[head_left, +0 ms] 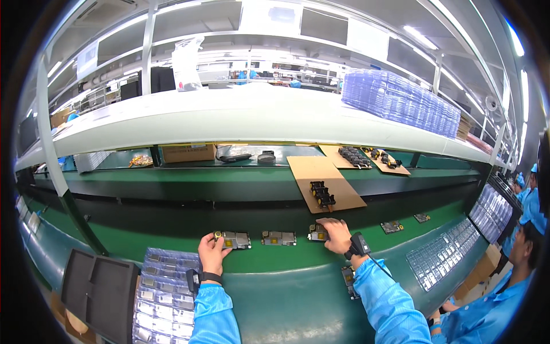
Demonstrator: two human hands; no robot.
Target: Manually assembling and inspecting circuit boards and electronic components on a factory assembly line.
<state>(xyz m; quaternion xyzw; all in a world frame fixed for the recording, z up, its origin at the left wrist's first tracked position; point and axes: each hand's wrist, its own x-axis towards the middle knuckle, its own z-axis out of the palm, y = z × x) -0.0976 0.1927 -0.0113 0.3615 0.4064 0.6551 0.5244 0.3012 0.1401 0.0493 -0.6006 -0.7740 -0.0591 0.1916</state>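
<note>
My left hand [212, 253] pinches the left end of a circuit board [239, 240] on the green belt, fingertips by a small round gold part. My right hand [337, 234] has thumb and fingers closed about another circuit board [315, 233], covering its right side. Between the hands lies a third circuit board [279, 238], untouched. Below my right wrist, a further board [348, 280] is partly hidden by my sleeve. Both wrists wear dark bands, the right one carrying a black device [358, 245] with a cable.
More boards [392, 227] sit farther right on the belt [172, 238]. Clear trays with boards [163, 298] and a black tray [97, 292] stand at left. Cardboard [344, 198] bears small black parts [322, 195]. A clear tray [441, 252] and a blue-clad co-worker [492, 304] are at right.
</note>
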